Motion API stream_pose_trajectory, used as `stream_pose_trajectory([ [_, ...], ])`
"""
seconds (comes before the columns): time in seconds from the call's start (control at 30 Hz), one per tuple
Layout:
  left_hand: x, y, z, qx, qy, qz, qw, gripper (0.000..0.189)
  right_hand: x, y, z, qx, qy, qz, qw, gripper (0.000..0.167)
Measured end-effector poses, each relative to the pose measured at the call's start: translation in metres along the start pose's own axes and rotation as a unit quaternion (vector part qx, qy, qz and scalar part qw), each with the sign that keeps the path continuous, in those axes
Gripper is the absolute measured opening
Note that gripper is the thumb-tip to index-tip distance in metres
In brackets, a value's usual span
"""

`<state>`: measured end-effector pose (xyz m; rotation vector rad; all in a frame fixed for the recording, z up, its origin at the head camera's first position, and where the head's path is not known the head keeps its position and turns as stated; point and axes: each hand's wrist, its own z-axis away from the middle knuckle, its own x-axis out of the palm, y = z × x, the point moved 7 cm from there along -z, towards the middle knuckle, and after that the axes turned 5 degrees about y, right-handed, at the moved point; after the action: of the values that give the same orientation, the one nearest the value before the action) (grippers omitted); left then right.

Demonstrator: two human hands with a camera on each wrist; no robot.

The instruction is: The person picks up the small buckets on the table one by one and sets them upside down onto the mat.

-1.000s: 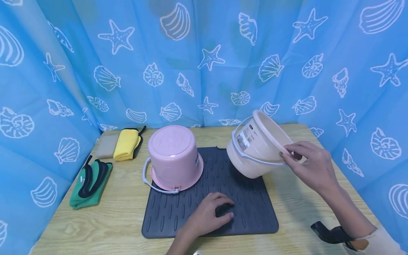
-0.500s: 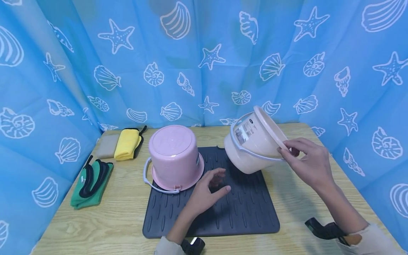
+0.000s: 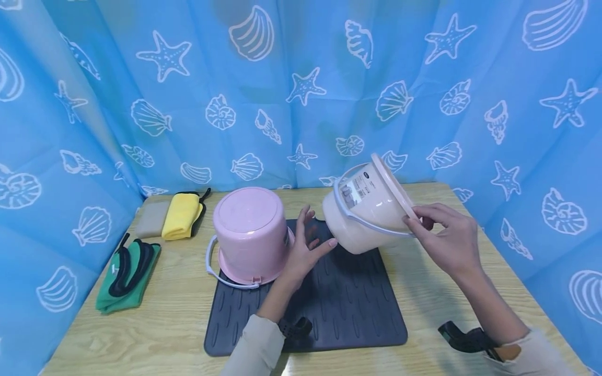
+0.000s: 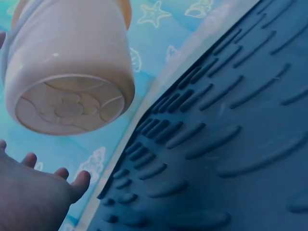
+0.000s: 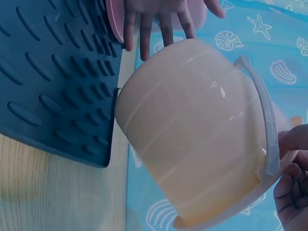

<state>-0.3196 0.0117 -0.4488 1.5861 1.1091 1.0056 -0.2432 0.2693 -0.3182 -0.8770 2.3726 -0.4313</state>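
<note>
A cream bucket point(image 3: 371, 209) with a pale handle and a label hangs tilted above the mat, its rim toward the right. My right hand point(image 3: 447, 235) pinches that rim between thumb and fingers. My left hand point(image 3: 305, 250) is spread with extended fingers, just left of the bucket's base and apart from it. The left wrist view shows the bucket's underside point(image 4: 70, 106) with a flower-shaped relief, above the fingers. Beside the left hand, a pink bucket point(image 3: 249, 235) stands upside down on the dark ribbed mat point(image 3: 348, 313), its handle lying to the left.
At the table's left lie a green cloth point(image 3: 129, 274) with black straps, a folded yellow cloth point(image 3: 182, 215) and a grey cloth point(image 3: 152, 219). A blue curtain point(image 3: 301, 78) with shell prints surrounds the wooden table point(image 3: 141, 339) at the back and sides.
My left hand has lifted off the mat and moved forward toward the cream bucket's base, its fingers opening out. My right hand has shifted the bucket slightly left.
</note>
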Motion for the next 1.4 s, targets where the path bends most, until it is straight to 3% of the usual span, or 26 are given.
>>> stream_pose_trajectory([
  [0.27, 0.009, -0.002, -0.022, -0.009, -0.021, 0.049, 0.9985, 0.107, 0.000, 0.004, 0.002, 0.043, 0.001, -0.006, 0.9991, 0.020],
  [0.5, 0.016, -0.002, -0.030, -0.009, -0.035, 0.067, 0.9971, 0.123, 0.004, 0.010, 0.005, 0.081, -0.006, -0.029, 0.9963, 0.019],
  [0.77, 0.022, 0.009, -0.038, 0.057, -0.035, 0.100, 0.9927, 0.115, 0.007, 0.018, 0.008, 0.110, -0.013, -0.047, 0.9927, 0.018],
  [0.93, 0.024, 0.011, -0.042, 0.054, -0.037, 0.111, 0.9916, 0.111, 0.007, 0.022, 0.011, 0.127, -0.011, -0.045, 0.9908, 0.019],
  [1.17, 0.014, 0.019, -0.041, 0.042, 0.006, 0.069, 0.9967, 0.107, 0.011, 0.022, 0.011, 0.146, -0.040, -0.061, 0.9866, 0.023],
  [1.4, 0.006, 0.036, -0.043, 0.030, 0.020, 0.044, 0.9984, 0.103, 0.011, 0.016, 0.010, 0.118, -0.086, -0.021, 0.9891, 0.027],
])
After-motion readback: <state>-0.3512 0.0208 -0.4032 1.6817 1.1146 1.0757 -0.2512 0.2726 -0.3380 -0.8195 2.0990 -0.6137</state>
